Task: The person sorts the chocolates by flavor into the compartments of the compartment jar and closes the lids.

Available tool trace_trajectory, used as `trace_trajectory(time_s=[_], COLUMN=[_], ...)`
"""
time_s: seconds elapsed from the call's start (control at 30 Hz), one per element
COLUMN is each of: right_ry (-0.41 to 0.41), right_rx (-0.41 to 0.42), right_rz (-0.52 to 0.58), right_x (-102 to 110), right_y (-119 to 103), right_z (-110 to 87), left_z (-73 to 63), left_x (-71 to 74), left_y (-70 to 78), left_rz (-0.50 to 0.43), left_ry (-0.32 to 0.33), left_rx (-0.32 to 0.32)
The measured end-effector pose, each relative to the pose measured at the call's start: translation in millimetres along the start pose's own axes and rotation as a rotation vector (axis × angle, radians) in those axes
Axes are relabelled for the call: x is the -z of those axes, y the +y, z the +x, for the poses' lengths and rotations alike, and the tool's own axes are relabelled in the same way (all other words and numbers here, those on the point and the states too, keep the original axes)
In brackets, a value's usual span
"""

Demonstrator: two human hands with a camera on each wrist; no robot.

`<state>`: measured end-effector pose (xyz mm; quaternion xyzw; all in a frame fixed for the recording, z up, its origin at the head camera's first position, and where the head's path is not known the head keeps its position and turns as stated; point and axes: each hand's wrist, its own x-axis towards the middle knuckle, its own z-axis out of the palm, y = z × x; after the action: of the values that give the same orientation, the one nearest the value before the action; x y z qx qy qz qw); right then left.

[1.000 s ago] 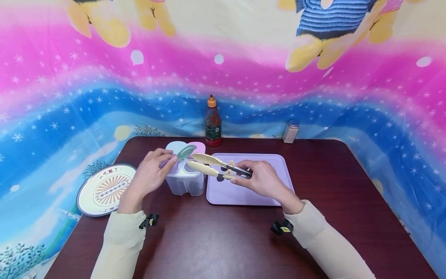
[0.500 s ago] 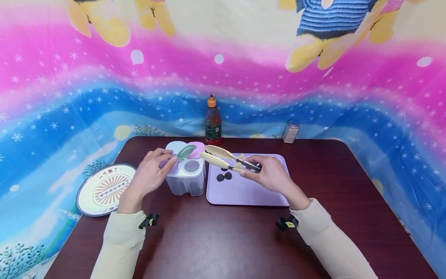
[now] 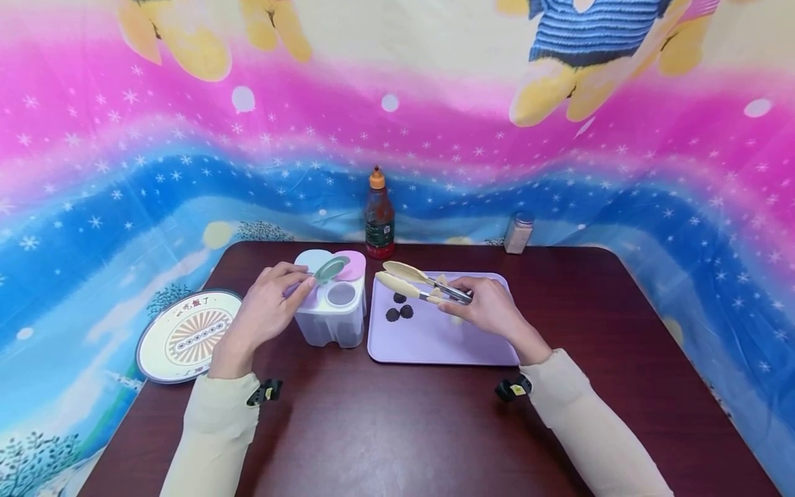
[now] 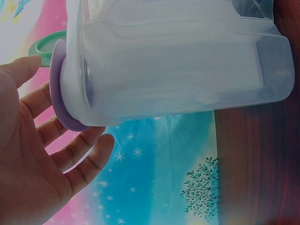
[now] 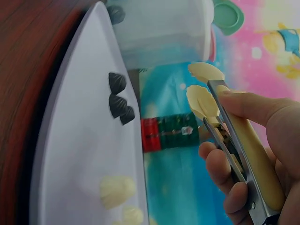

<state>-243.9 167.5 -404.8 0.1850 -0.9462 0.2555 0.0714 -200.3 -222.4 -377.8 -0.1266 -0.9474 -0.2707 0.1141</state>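
we take the step in hand to be loading, one piece at a time. the right hand (image 3: 487, 304) grips the tongs (image 3: 400, 284), whose pale tips stand apart with nothing between them, above the tray (image 3: 435, 348). below lie three dark pieces (image 3: 406, 311) in a cluster toward the tray's left side, with pale pieces (image 5: 116, 191) well apart from them. the left hand (image 3: 263, 304) pinches the edge of the green lid (image 3: 331, 268) between thumb and forefinger, so the clear container (image 3: 329, 328) has one round mouth bare. something dark shows faintly through its wall, but we cannot say for sure what it is. as we judge it, the next move calls for lowering the tips around a single dark piece, squeezing gently, and crossing to that mouth with the lid held clear.
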Motion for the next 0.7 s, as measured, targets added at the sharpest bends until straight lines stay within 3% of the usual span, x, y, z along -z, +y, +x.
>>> trace_trajectory(time_s=[0.7], right_ry=[-0.09], right_rx=[-0.063], right_rz=[-0.082], right_x=[-23], right_y=[31], right_z=[6.6], left_z=[-0.1], left_x=[-0.4], left_y=[0.3], left_rz=[0.0], left_ry=[0.0], left_rx=[-0.001])
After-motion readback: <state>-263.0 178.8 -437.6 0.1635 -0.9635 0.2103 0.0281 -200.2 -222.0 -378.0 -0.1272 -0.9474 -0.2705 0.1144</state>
